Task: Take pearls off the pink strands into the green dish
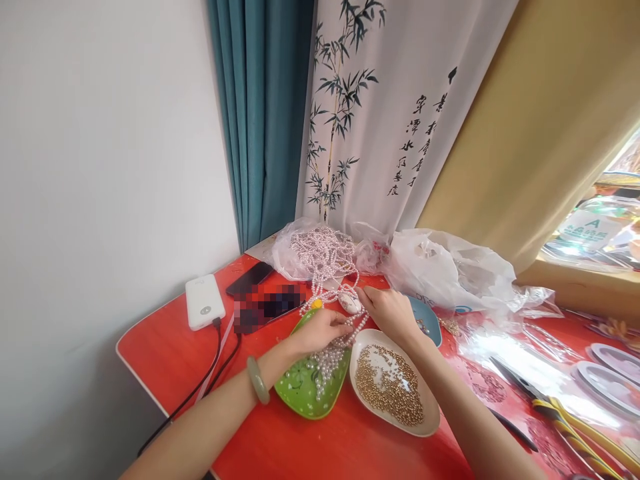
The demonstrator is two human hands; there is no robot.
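Note:
My left hand (325, 330) is over the green dish (310, 403), its fingers closed together beside the pale pearl strands; what they pinch is too small to make out. My right hand (387, 310) is closed at the strands near a small white oval object (349, 302), above the white dish. Loose silvery pearls (327, 367) lie in the green dish. Gold beads (393, 393) are spread in the white dish (430, 417). Tangled pink-white bead strands (325, 253) run from a plastic bag down to my hands.
A white power bank (205, 302) with cables and two phones lie at the left. Behind my right hand are a blue dish (427, 320) and a large plastic bag (445, 267). Yellow-and-black-handled pliers (565, 417) lie at the right.

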